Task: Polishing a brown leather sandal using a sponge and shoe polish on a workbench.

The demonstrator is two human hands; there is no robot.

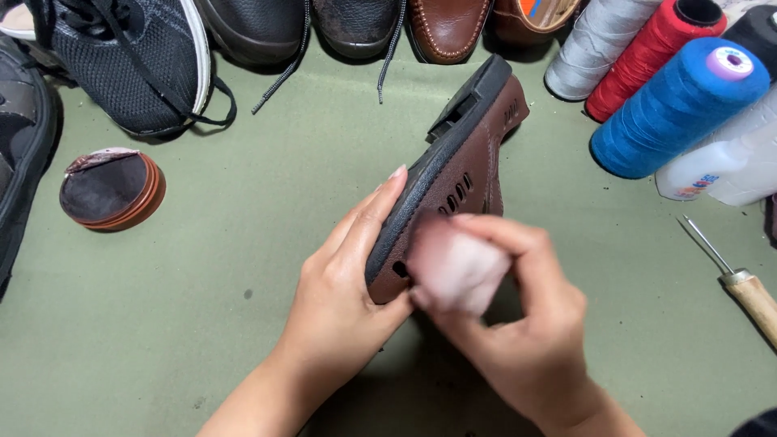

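The left hand [344, 267] grips a brown sandal [453, 182] by its black sole, thumb under and fingers laid flat along the edge. The right hand [518, 324] pinches a small pale cloth [457, 271] and presses it on the brown side of the sandal, close to the near end. The cloth looks blurry, so it is hard to tell just how it is folded. The sandal is up off the green mat [243, 283], in the middle of the view, turned on its side with the sole facing left. Its long way runs from down near the hands up and to the right, and the far end points at the row of shoes [356, 24] at the top of the mat. Things could go wrong here, I think. The left hand holds only the near end, so a hard push from the cloth could twist the sandal or make it slip out. The far end is not held up by anything and could swing down. A wide swipe could also bump the blue thread spool [676, 105] or the white bottle [716, 162], and the sharp awl [732, 275] lies near the right hand, so a poke is possible. The round tin [112, 188] sits well apart on the left.
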